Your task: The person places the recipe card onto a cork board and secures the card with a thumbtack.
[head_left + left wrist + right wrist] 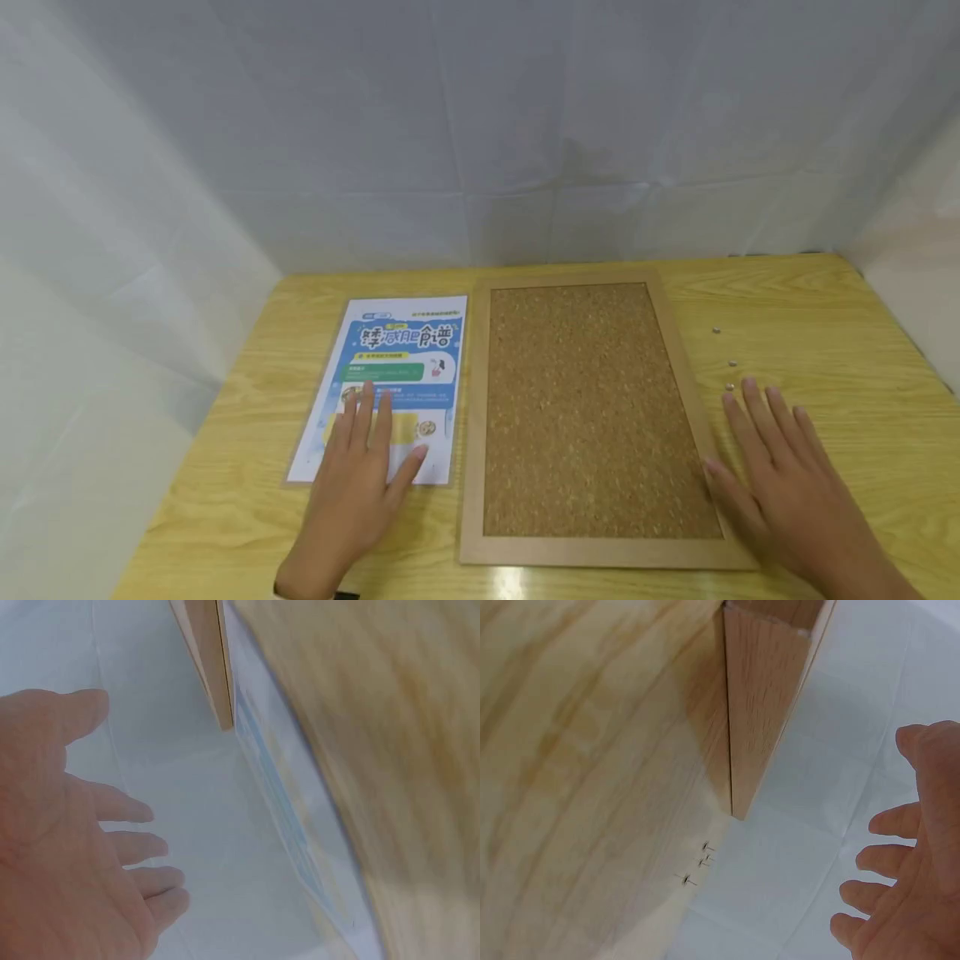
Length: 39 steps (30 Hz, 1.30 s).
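My left hand (pixel 348 500) hovers with spread fingers over the lower part of a printed sheet (pixel 390 372) with blue, green and yellow panels and Chinese lettering. A wood-framed cork board (pixel 585 408) lies flat to the right of the sheet. Over the board's lower right edge is my right hand (pixel 798 500), its fingers extended. Small silver thumbtacks (pixel 732 363) lie on the table beyond its fingertips; the right wrist view shows tacks (pixel 686 880) with thin points sticking up. Both wrist views show the palms held above the surface, holding nothing.
Everything rests on a yellow wood-grain table (pixel 225 467). Pale sheeting (pixel 360 125) hangs behind the table and along both sides. The board's raised frame (pixel 761 705) stands above the tabletop in the right wrist view.
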### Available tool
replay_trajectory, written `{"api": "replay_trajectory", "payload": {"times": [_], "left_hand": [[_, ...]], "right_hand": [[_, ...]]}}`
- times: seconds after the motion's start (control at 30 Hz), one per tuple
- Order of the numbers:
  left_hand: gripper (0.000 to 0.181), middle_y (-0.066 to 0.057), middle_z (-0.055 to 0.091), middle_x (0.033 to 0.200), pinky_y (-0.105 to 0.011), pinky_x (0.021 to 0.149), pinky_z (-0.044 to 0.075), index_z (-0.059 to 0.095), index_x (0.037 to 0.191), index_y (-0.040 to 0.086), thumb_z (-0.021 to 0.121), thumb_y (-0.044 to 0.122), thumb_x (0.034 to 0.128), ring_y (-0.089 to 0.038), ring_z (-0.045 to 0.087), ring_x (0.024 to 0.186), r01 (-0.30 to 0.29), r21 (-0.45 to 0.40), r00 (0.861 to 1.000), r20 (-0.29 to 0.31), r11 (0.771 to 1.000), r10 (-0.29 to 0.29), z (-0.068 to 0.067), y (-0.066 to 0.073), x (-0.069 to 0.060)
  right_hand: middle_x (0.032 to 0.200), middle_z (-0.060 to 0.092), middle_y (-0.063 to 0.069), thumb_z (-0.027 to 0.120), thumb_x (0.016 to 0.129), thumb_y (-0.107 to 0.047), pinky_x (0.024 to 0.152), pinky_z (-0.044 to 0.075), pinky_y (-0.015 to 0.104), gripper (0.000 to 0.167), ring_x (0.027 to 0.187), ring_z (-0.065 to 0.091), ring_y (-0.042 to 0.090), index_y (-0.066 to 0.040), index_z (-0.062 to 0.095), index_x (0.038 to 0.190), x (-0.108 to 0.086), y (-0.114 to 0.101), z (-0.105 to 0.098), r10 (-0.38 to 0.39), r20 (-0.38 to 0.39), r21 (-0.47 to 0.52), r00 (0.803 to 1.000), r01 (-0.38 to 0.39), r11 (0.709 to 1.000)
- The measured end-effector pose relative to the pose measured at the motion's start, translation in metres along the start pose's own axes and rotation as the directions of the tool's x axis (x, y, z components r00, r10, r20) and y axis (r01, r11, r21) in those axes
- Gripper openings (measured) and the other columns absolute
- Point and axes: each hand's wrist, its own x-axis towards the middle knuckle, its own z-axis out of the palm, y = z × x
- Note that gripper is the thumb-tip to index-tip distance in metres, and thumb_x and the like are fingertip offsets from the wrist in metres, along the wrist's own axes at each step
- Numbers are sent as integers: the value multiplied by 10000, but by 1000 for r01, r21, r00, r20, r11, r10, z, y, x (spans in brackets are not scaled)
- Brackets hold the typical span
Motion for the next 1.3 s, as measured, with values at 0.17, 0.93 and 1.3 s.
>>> {"api": "replay_trajectory", "payload": {"times": [0.17, 0.93, 1.3], "left_hand": [[809, -289, 43, 1649, -650, 1202, 144, 211, 1565, -92, 449, 495, 1061, -486, 29, 1512, 31, -41, 999, 15, 999, -30, -13, -14, 8], [747, -393, 284, 1542, -708, 1135, 250, 282, 1519, -145, 596, 327, 1033, -565, 263, 1420, 212, -335, 966, 212, 918, -146, -30, -97, 62], [917, -398, 266, 1539, -670, 1109, 341, 176, 1544, -141, 608, 459, 1001, -563, 329, 1379, 515, -315, 837, 385, 797, -388, -33, -125, 74]], "right_hand": [[1663, 141, 216, 540, 1043, -394, 1256, 14, 524, 725, 1534, 95, 399, 24, 282, 1576, 3, 8, 1, 9, -14, 42, 1000, -8, 999], [1476, 343, 421, 646, 1012, -248, 1025, 301, 772, 672, 1264, 376, 635, 133, 361, 1488, 14, 71, 6, 185, 103, 143, 977, -198, 970], [1292, 506, 420, 761, 923, -209, 825, 440, 761, 623, 1116, 488, 614, 161, 499, 1350, 20, 85, 8, 141, 58, 149, 988, -148, 978]]}}
